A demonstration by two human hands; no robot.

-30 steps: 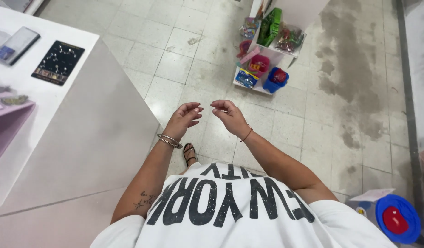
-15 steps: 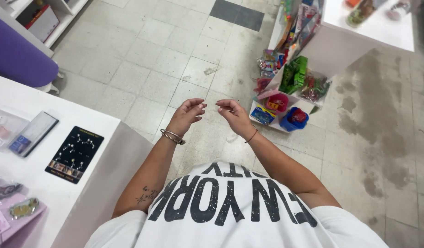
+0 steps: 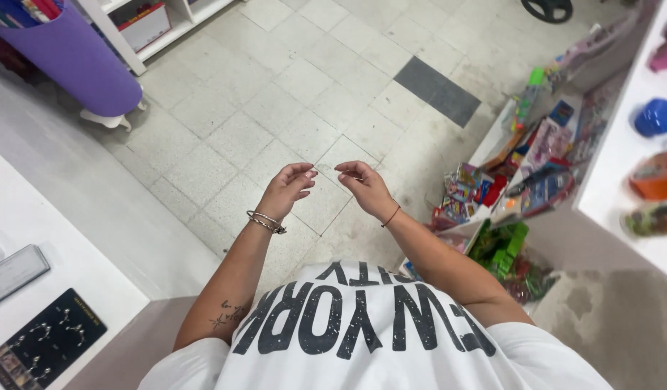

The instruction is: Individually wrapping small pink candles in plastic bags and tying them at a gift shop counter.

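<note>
While we stand over the tiled floor [image 3: 225, 123], our left hand [image 3: 286, 189] and right hand [image 3: 362, 186] hover close together, fingertips pinched. We cannot tell if they hold anything. The black card [image 3: 48, 347] lies at the worktop [image 3: 30, 224] edge.

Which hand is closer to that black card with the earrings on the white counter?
The left hand, probably. The black earring card lies on the white counter on the person's left side, while the right hand is raised farther over toward the toy shelves.

Both hands [image 3: 326, 186] raised, fingertips nearly meeting
</note>
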